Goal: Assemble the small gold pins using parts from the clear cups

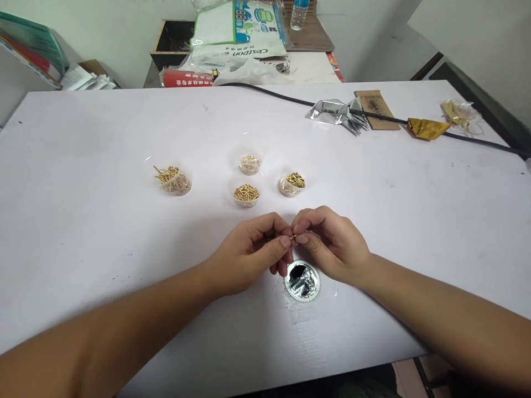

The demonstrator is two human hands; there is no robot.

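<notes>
My left hand (261,243) and my right hand (327,237) meet over the white table, fingertips pinched together. Between them shows a tiny gold-coloured metal pin (293,237), gripped from both sides; most of it is hidden by the fingers. Just beneath sits a round silver-rimmed opening (317,287) with crumpled shiny foil in it. Beyond my hands stand small clear cups of gold-coloured metal pieces: a front cup (246,195), a back cup (249,165), a right cup (292,184), and a left cup (176,182) whose longer pins stick out over the rim.
A black cable (282,98) runs along the table's far side, past silver foil (338,113), brown cardboard (376,109), a gold foil piece (428,129) and a clear plastic bag (460,115). Behind the table are a black box (174,41), plastic packaging (240,50) and a water bottle (299,14).
</notes>
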